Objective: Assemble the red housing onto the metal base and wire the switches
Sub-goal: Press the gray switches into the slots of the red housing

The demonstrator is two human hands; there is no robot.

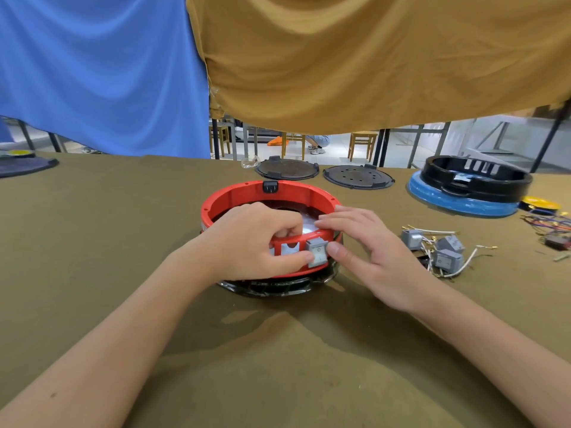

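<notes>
A person works at a worktop (92, 242) covered in olive cloth, where the red housing (234, 196) sits on the dark metal base (272, 287) at the centre. The left hand (250, 239) grips the near wall of the housing, fingers curled over its rim and thumb laid along the outside. The right hand (370, 251) pinches the same wall, fingers reaching over the rim and thumb pressing beside a grey rocker switch (317, 252) seated in a front opening. To the right lie 3 loose grey switches (438, 248) with white wires, well apart from the housing. Behind stand 2 dark round plates (321, 174), a black ring on a blue base (469, 186) and a tangle of coloured wires (550, 223). Blue and mustard cloths (278, 63) hang above the far edge.
</notes>
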